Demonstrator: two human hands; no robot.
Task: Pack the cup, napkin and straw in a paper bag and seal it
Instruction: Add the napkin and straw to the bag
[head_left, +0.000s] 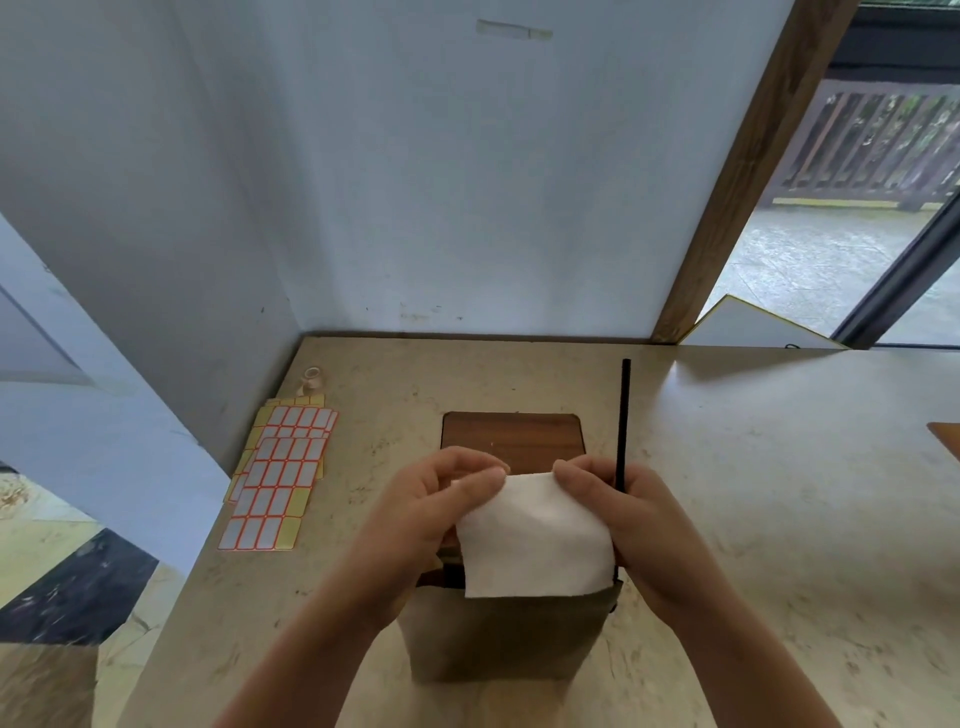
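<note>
Head camera: on the stone bench (727, 493), a paper bag (506, 639) stood open at lower centre as the left hand (441, 499) and right hand (608, 499) pinched the napkin (535, 540) over its mouth, apparently for insertion; the straw (623, 415) rose beside the right hand, its grip unclear.

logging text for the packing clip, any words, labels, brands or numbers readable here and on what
None can be read.
Label sheets: white stickers with orange borders, all blank.
Paper bag: no print on the visible side.
Napkin: plain white.
Straw: plain black.
Tape roll: too small to tell.
</note>
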